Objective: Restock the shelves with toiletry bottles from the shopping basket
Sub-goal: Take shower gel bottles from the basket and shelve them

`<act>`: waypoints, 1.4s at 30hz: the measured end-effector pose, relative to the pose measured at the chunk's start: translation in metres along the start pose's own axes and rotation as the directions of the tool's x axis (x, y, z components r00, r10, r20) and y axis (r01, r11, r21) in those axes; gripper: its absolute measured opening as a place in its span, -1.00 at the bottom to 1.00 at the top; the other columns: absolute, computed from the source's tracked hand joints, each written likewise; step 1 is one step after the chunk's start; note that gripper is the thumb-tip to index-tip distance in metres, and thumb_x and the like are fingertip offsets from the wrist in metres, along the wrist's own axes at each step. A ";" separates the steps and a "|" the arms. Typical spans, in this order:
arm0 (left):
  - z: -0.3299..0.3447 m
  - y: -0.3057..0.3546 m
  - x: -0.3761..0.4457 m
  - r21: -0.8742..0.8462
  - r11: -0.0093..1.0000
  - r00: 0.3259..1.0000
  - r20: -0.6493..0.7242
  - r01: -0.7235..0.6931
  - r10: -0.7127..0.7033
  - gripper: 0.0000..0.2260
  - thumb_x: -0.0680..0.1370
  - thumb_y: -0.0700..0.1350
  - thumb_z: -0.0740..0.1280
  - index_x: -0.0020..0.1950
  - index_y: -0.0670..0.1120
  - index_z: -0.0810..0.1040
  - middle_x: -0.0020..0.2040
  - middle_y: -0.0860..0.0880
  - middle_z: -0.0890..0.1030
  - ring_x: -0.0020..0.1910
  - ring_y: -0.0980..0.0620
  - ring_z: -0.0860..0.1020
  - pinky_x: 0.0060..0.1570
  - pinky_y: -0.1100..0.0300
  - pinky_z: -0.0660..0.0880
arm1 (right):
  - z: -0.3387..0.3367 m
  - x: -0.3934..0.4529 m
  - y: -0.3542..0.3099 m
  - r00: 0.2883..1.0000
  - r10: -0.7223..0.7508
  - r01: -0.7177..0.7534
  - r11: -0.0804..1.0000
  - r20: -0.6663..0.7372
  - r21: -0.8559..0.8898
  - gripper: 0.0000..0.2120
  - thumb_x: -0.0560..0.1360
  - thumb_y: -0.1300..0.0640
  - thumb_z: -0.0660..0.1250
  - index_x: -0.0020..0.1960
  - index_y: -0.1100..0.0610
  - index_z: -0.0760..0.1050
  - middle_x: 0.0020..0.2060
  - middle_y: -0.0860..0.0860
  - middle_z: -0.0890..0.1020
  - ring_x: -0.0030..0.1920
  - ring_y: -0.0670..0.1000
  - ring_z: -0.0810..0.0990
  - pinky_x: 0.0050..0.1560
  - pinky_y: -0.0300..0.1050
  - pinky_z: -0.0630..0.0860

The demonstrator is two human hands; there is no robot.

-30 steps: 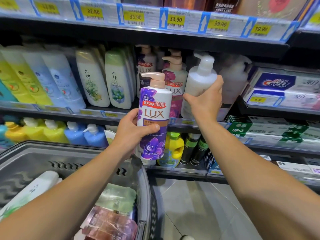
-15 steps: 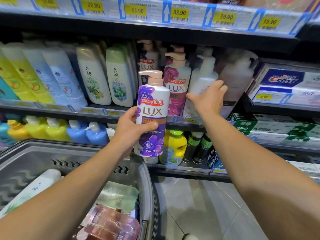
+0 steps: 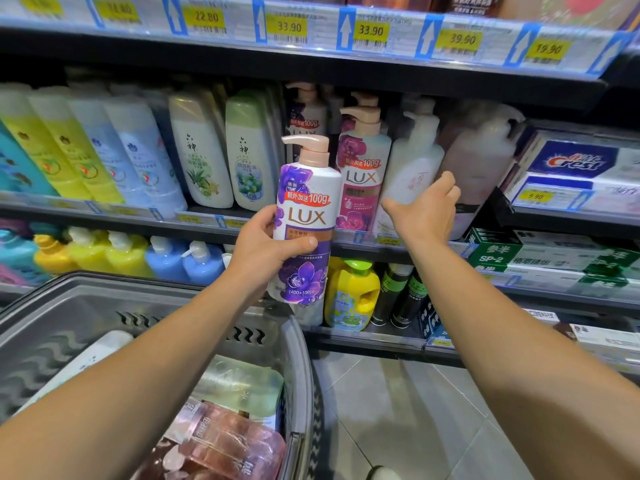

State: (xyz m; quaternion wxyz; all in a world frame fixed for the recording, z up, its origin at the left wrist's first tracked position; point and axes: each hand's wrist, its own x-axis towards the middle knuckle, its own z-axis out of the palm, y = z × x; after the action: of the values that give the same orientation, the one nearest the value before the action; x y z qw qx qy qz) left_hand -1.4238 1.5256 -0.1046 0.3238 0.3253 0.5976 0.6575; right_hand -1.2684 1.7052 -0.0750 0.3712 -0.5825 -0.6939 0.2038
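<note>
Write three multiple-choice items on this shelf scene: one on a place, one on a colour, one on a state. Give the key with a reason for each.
1. Where is the pink-labelled LUX bottle?
A. In the basket
B. On the middle shelf, beside the white pump bottle
C. On the floor

2. What colour is the pump of the purple LUX bottle?
A. Green
B. Blue
C. Peach

3. What is the left hand doing?
A. Gripping the purple LUX bottle
B. Resting on the basket rim
C. Hanging empty

Key:
1 B: it stands on the middle shelf, next to the white pump bottle.
2 C: the pump head on top is peach.
3 A: fingers and thumb wrap the bottle's body, held up in front of the shelf, above the basket.
</note>
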 end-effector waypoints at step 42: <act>0.006 -0.005 0.099 0.668 0.730 0.944 -0.133 -0.141 0.303 -0.44 0.31 0.06 0.56 0.15 -0.05 0.36 0.12 -0.02 0.59 0.07 0.02 0.55 0.01 0.15 0.48 | 0.061 -0.101 0.043 0.890 -0.309 0.424 0.830 0.336 -0.361 -0.09 0.44 -0.08 0.43 0.59 0.07 -0.03 0.58 0.03 0.00 0.56 0.15 -0.12 0.54 0.10 -0.03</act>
State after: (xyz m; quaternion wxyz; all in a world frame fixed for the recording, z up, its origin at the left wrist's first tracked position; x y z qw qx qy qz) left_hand -1.4763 1.6100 -0.1050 0.0369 0.4073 0.7783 0.4764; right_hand -1.2817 1.6281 -0.1731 0.1722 -0.4714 -0.8636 0.0475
